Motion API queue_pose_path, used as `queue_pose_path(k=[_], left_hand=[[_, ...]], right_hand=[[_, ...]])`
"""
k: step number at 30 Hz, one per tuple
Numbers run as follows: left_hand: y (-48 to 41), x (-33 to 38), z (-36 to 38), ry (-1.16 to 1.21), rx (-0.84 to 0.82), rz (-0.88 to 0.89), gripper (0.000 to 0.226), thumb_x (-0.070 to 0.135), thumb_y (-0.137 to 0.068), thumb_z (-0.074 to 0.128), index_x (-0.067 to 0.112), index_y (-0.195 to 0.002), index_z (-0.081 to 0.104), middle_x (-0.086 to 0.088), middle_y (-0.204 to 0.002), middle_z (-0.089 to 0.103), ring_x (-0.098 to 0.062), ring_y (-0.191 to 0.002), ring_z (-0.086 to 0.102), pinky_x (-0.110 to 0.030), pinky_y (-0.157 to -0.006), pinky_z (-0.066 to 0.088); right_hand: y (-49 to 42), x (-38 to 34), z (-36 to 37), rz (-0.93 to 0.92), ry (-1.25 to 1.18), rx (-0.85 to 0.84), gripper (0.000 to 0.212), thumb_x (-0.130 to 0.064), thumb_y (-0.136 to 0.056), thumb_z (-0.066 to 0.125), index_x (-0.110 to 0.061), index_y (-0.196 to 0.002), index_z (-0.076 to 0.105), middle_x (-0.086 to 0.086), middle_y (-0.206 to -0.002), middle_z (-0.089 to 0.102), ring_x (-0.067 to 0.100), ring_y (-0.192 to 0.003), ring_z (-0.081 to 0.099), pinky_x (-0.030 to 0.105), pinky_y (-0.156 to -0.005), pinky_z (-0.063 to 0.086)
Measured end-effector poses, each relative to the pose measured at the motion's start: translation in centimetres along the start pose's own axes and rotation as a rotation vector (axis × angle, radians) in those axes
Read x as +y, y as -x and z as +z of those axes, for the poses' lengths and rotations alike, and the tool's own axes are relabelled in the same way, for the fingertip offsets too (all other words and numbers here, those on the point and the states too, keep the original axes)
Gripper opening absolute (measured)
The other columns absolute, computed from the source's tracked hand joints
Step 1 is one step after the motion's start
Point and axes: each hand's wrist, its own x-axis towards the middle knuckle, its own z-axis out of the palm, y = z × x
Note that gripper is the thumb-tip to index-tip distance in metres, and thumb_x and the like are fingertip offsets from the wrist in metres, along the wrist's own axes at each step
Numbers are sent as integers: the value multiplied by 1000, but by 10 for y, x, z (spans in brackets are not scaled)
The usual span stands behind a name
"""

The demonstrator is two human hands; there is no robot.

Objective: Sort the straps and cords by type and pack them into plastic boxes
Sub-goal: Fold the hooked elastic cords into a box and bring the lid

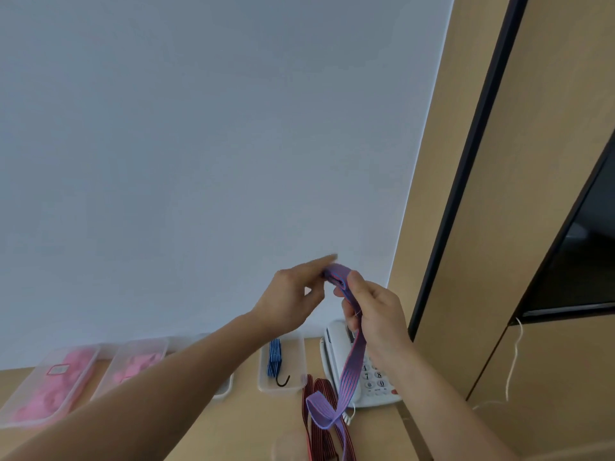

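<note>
Purple strap [352, 357]: held up in the air in front of the white wall [199, 161], its top folded over at the fingers. The rest hangs down and ends in a loose loop over the table [239, 424].
Long axis: nearly upright, running from the folded top down and slightly to the left toward the loop.
Right hand [376, 314]: the nearer one. It grips the strap just under the fold, with the thumb pressed on the band and the fingers curled round it.
Left hand [289, 304]: comes in from the left at the level of the fold, forefinger stretched along the top. It is blurred, so I cannot tell whether it pinches the fold or only touches it.
Key relation: the free length lies below the right hand, so any further folding has to draw it upward toward the fingers.
Step in hand: probably folding the strap into a bundle before packing.
Open box [281, 390]: on the table below the hands and to the left of the hanging length. It holds a folded blue cord [274, 359] with a dark hook.
Red strap [321, 394]: lies on the table just beside the purple loop, unpacked.
Telephone [336, 344]: white, behind the hanging length.
Pink-filled boxes [50, 384]: two clear ones at the far left, well apart from the hands.
Risk: the dangling loop could catch on the red strap or the telephone as it is drawn up.
</note>
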Motion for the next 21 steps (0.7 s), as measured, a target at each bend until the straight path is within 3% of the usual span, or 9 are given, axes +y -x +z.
queue_pose_path(k=[2, 4, 6, 9, 12, 15, 19, 21], left_hand=[[-8, 13, -3, 497, -89, -461, 35, 25, -94, 56, 22, -129, 56, 0, -115, 72, -12, -102, 70, -27, -86, 54], [-16, 19, -7, 726, -203, -690, 49, 45, -86, 55, 8, -116, 67, -13, -107, 74, -25, -100, 71, -39, -88, 54], [-17, 24, -8, 724, -270, -643, 45, 40, -91, 57, 1, -110, 69, -13, -98, 74, -26, -93, 71, -46, -95, 51], [-16, 27, -9, 685, -200, -570, 26, 18, -96, 59, -1, -112, 67, -11, -95, 73, -23, -88, 68, -46, -97, 49], [-18, 29, -11, 629, -151, -491, 21, 8, -95, 61, 5, -116, 65, -13, -99, 75, -28, -87, 69, -48, -92, 52], [-18, 34, -11, 443, -128, -370, 25, 7, -95, 61, 10, -119, 63, -7, -99, 76, -23, -84, 69, -40, -82, 58], [-10, 33, -12, 171, -92, -200, 29, 12, -94, 63, 16, -122, 64, 6, -100, 75, -9, -86, 72, -26, -81, 55], [-4, 33, -10, 42, -114, -90, 25, 16, -95, 62, 21, -119, 64, 11, -94, 75, -11, -79, 73, -27, -76, 55]], right_hand=[[-1, -1, -1, -66, 53, 7, 41, -37, -98, 54, -4, -77, 68, -1, -53, 55, 11, -42, 41, 19, -43, 35], [1, 0, 0, -107, 93, 7, 37, -32, -99, 55, -9, -72, 66, -2, -55, 57, 11, -44, 44, 19, -44, 37], [3, 2, 0, -118, 103, 5, 36, -29, -98, 56, -15, -66, 65, -2, -56, 58, 11, -43, 45, 19, -44, 38], [4, 5, 1, -99, 130, 21, 38, -32, -97, 59, -16, -63, 65, -2, -53, 57, 12, -40, 44, 22, -43, 38], [5, 6, -1, -53, 142, 38, 38, -37, -95, 60, -11, -70, 68, 0, -51, 57, 14, -40, 44, 23, -42, 36], [9, 7, -1, -22, 117, 26, 40, -41, -95, 59, -11, -71, 69, 1, -52, 57, 14, -40, 45, 21, -41, 37], [13, 2, 1, 20, 66, 24, 48, -48, -95, 54, -11, -69, 70, 2, -50, 55, 14, -39, 42, 21, -41, 36], [13, -4, 2, 50, 24, 26, 56, -55, -93, 52, -6, -71, 70, 5, -50, 53, 16, -38, 41, 20, -40, 34]])
